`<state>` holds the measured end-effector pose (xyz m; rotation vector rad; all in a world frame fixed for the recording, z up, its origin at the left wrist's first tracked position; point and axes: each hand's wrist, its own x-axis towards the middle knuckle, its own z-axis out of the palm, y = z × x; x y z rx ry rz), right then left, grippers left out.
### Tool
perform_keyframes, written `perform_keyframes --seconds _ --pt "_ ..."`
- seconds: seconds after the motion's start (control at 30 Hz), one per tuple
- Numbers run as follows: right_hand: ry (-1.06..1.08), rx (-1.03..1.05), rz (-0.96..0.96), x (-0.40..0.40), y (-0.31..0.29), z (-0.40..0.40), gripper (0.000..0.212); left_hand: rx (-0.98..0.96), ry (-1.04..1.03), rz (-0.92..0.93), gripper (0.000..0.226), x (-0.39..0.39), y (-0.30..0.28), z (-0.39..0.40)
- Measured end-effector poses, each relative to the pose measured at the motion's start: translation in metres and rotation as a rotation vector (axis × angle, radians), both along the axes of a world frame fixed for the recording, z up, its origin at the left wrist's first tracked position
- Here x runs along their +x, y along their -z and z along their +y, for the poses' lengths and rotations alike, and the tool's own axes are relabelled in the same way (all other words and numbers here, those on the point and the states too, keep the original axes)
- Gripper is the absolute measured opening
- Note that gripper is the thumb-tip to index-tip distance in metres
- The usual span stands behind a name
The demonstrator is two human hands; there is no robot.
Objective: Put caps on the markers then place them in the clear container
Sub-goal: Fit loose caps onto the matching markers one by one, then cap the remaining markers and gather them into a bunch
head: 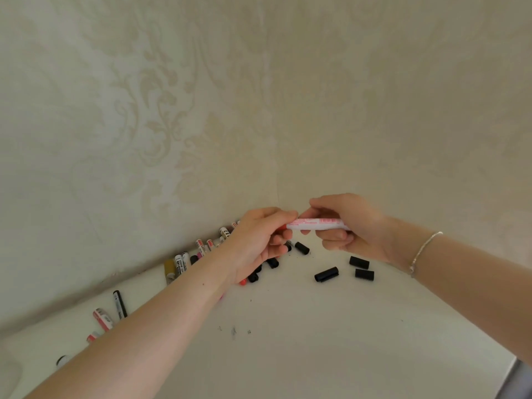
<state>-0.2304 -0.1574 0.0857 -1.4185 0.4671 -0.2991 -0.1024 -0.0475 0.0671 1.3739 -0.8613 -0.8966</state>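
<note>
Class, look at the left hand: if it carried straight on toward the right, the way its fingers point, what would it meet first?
The left hand would first meet the red-and-white marker at its red tip, which its fingers already reach, and just beyond that the right hand gripping the barrel. Depth looks matched, though one view cannot confirm it.

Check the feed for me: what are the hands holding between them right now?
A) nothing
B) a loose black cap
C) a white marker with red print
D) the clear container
C: the right hand grips a white marker with red print level above the table, while the left hand pinches its red-tipped end; the loose black caps lie untouched on the table below.
</note>
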Motion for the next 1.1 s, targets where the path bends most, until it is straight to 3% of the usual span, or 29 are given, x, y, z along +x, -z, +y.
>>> perform_keyframes --seconds 0.23,0.37,0.6,0.83,1.1 --pt "-0.093 0.15 0.08 -0.005 -0.001 -0.008 0.035 0.098 0.117 -0.053 0.026 0.016 -0.005 0.003" --pt "-0.261 0.231 0.123 -0.011 -0.014 -0.018 0.033 0.121 0.104 -0.023 0.023 0.028 -0.009 0.006" --pt "-0.392 -0.109 0.246 -0.009 -0.013 -0.023 0.031 0.171 0.083 -0.034 0.02 0.038 -0.003 0.005" --pt "-0.2 -0.478 0.241 0.008 -0.003 -0.007 0.037 0.21 0.08 0.01 0.014 0.043 0.002 0.021" --pt "-0.197 -0.711 0.18 0.041 0.01 0.044 0.02 0.245 0.009 0.107 0.019 0.056 0.008 0.07"
